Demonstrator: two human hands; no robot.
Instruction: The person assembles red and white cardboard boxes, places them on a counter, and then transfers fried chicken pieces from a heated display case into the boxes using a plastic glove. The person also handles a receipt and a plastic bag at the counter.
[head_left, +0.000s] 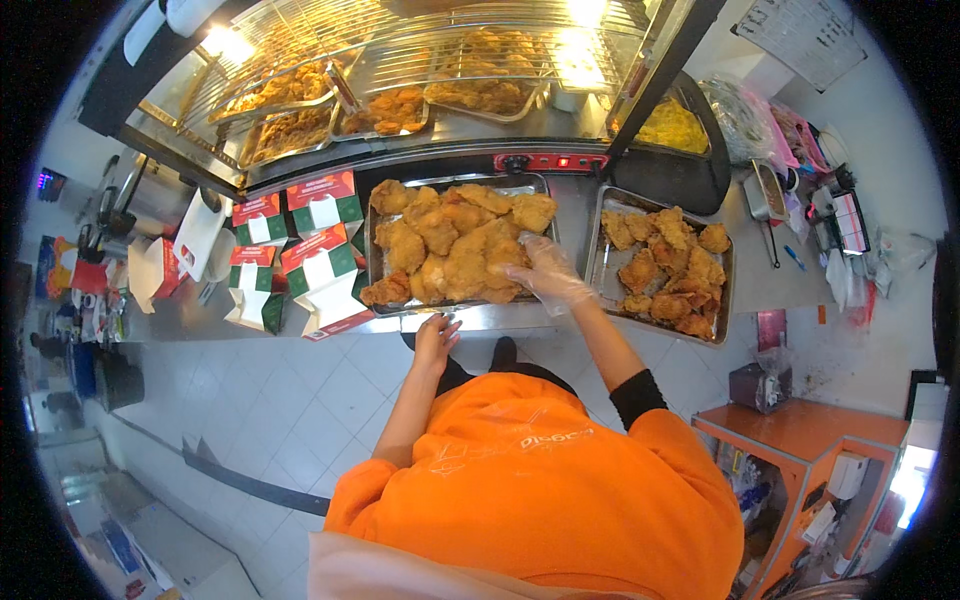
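My right hand (553, 274), in a clear plastic glove, reaches over the right part of a metal tray (543, 184) piled with breaded fried chicken pieces (469, 259). Its thumb and fingers rest on one piece at the pile's edge; a firm hold cannot be made out. Bare and holding nothing, my left hand (433, 342) hangs at the counter's front edge just below that tray, fingers slightly apart. Several red, green and white folded cardboard boxes (319, 266) stand with raised flaps left of the tray. To its right, a second metal tray (610, 289) carries smaller fried chicken pieces (671, 262).
Behind the trays stands a lit glass display warmer (375, 154) with wire racks and more fried food trays. Its red control panel (551, 163) faces me. A black-rimmed container of yellow food (675, 127) stands right. An orange shelf unit (810, 442) is behind at right.
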